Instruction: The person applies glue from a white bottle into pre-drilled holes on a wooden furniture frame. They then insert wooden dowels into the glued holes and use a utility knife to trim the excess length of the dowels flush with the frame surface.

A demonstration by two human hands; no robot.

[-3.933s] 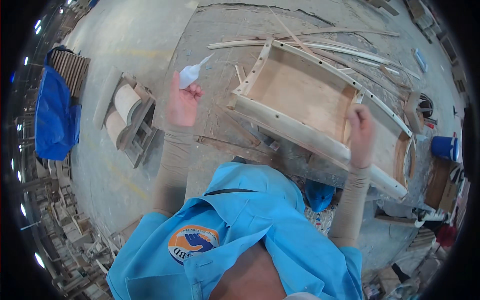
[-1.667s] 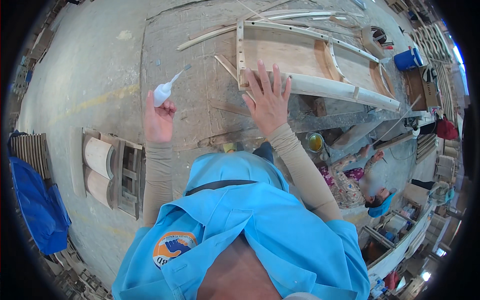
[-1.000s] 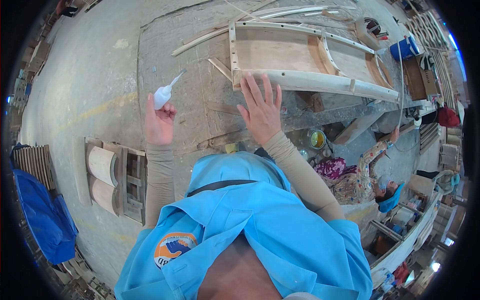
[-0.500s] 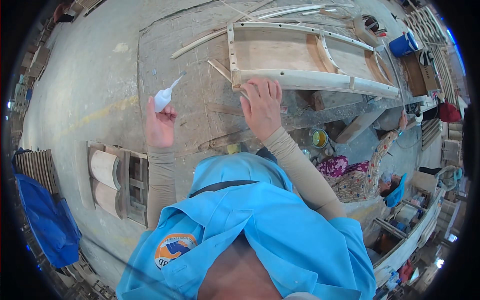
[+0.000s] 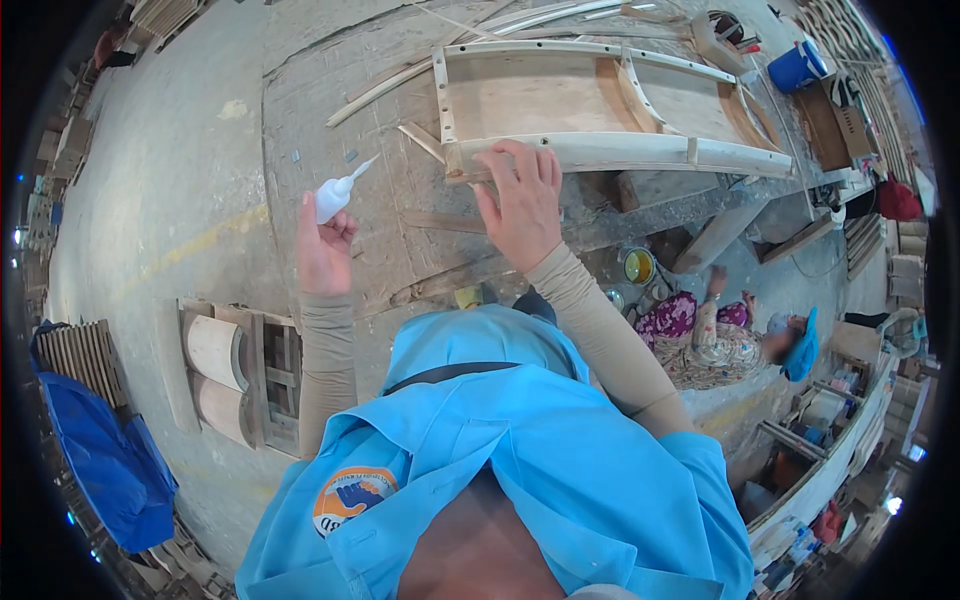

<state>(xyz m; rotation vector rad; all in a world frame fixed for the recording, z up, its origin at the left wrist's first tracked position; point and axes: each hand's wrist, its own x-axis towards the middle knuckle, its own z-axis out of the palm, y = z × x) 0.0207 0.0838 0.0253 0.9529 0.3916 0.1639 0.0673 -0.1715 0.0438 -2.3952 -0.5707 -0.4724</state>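
Note:
My left hand (image 5: pixel 326 250) is closed around a small white squeeze bottle (image 5: pixel 332 200), whose thin nozzle points up and to the right. My right hand (image 5: pixel 522 210) is at the near left corner of a pale wooden frame (image 5: pixel 590 150). Its fingers are bent and spread over the near rail, with the thumb apart below it. I cannot tell how firmly the fingertips touch the wood. The frame has panels inside, curved cross pieces and dark holes along its rails.
Long wood strips (image 5: pixel 385 92) lie behind the frame on the worn work surface. A blue bucket (image 5: pixel 798 68) stands at the far right. On the right a co-worker in a blue hat (image 5: pixel 800 345) sits near a yellow-filled can (image 5: pixel 638 266). Curved wooden parts (image 5: pixel 215 350) stand at the left.
The view has shifted slightly, and the frame appears a little further left and up. My right fingers have shifted slightly at the rail. The co-worker has drawn an outstretched arm back in.

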